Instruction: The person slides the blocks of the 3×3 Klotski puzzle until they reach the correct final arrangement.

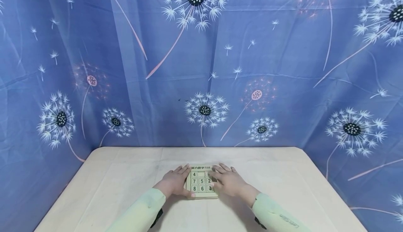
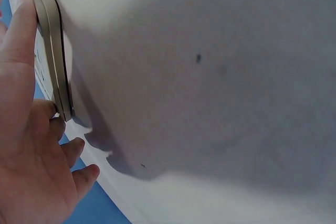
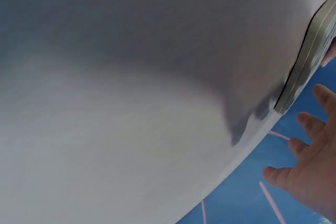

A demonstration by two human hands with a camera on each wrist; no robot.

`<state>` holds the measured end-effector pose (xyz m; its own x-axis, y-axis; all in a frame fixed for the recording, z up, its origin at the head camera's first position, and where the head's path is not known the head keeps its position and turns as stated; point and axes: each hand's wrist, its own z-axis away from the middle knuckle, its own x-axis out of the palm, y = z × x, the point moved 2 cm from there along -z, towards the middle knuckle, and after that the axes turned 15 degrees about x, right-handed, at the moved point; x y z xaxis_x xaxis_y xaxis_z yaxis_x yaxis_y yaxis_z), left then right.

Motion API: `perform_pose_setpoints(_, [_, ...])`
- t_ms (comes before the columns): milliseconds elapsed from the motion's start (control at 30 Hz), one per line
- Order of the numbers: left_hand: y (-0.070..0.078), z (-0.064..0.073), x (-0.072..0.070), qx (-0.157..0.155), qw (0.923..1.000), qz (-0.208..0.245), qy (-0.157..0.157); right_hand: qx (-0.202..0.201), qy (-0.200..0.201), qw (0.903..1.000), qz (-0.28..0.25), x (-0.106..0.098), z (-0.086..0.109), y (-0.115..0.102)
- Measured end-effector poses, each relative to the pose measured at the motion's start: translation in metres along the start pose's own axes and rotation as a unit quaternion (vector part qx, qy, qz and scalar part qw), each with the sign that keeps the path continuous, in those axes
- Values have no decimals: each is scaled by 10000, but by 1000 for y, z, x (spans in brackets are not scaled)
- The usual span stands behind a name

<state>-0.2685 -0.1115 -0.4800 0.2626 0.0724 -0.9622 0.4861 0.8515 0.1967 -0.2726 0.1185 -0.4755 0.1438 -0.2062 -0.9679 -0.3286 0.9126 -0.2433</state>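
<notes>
A pale green sliding number puzzle [image 1: 202, 196] lies flat on the table, with dark lettering along its far edge. Its rows read 4, a gap, then a partly covered tile; 7, 5, 2; and 8, 6, 3. My left hand [image 1: 175, 181] holds the puzzle's left side, thumb at the near corner and forefinger at the far one; the left wrist view shows its other fingers spread off the frame [image 2: 54, 51]. Over the right side is my right hand [image 1: 231, 182], its fingers extended above the right column of tiles. In the right wrist view those fingers [image 3: 311, 124] appear spread beside the puzzle's edge.
A cream-coloured table [image 1: 126, 176] carries the puzzle near its middle. Blue curtains [image 1: 163, 109] printed with dandelions hang behind it and at both sides. Light green sleeves [image 1: 141, 207] cover both forearms.
</notes>
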Motion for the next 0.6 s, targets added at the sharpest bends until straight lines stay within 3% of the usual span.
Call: perform_pose_setpoints(600, [3, 2, -3, -30, 9999, 126, 19, 31, 55, 9999, 92, 3, 3, 11])
